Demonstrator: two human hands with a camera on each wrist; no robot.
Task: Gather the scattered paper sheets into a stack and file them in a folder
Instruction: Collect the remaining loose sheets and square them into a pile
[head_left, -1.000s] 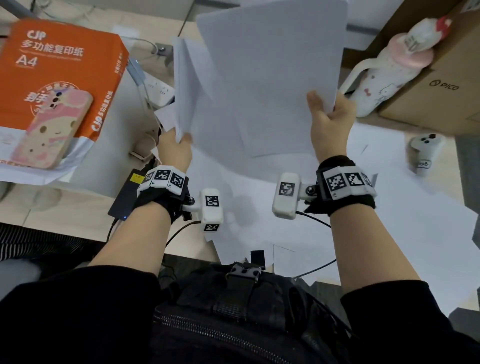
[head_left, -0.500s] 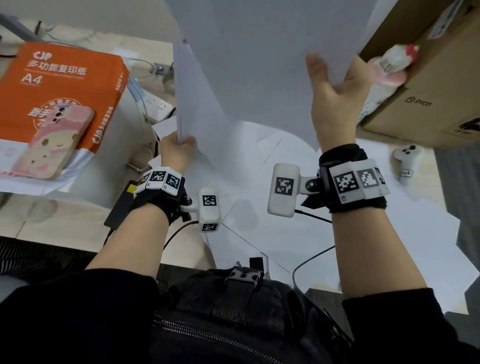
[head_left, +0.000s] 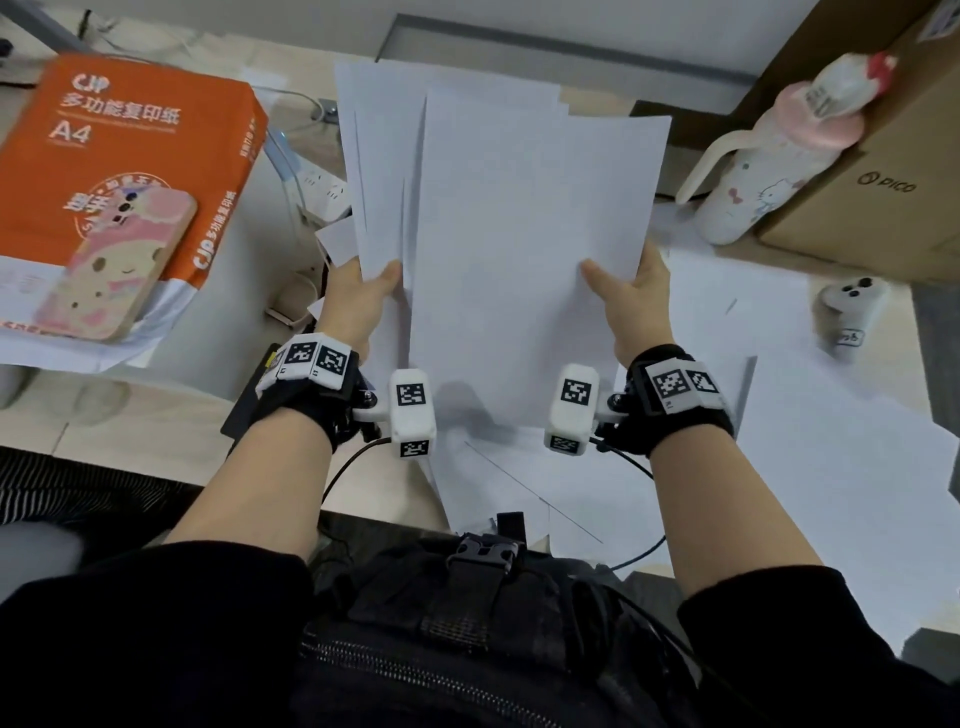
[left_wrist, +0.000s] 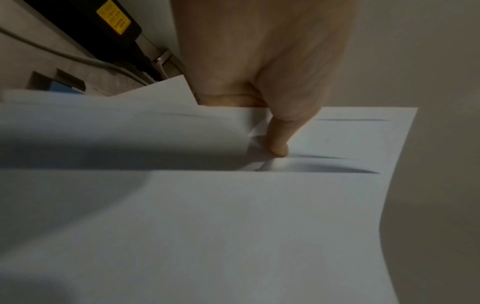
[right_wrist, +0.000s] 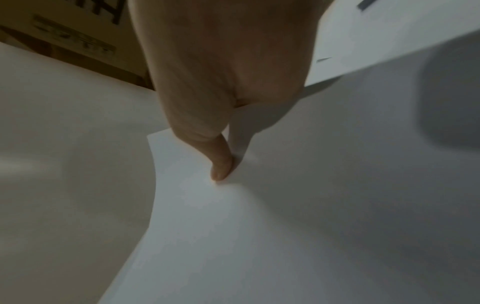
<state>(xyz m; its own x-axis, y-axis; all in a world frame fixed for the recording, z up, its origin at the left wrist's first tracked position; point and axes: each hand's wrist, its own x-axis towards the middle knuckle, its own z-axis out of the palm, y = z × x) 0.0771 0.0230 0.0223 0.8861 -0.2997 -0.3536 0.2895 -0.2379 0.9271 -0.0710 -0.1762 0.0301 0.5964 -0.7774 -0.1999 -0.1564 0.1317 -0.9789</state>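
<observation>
The left hand (head_left: 358, 301) and right hand (head_left: 631, 306) are pinching the uneven paper stack (head_left: 509, 218) at its 7 and 5 o'clock corners. The sheets are looking light, limp and slippery, so firm grips at opposite edges are advisable.

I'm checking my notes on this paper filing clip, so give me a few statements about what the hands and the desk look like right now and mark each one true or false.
1. Both hands hold the bundle of paper sheets. True: the left hand and the right hand each grip a lower corner, thumb on top.
2. The sheets in the bundle are squared up neatly. False: their edges are fanned and offset on the left side.
3. A phone lies on the orange paper ream. True.
4. No loose sheets remain on the desk. False: several lie spread under and to the right of the hands.
5. The bottle lies on its side. False: it stands by the cardboard box.
</observation>
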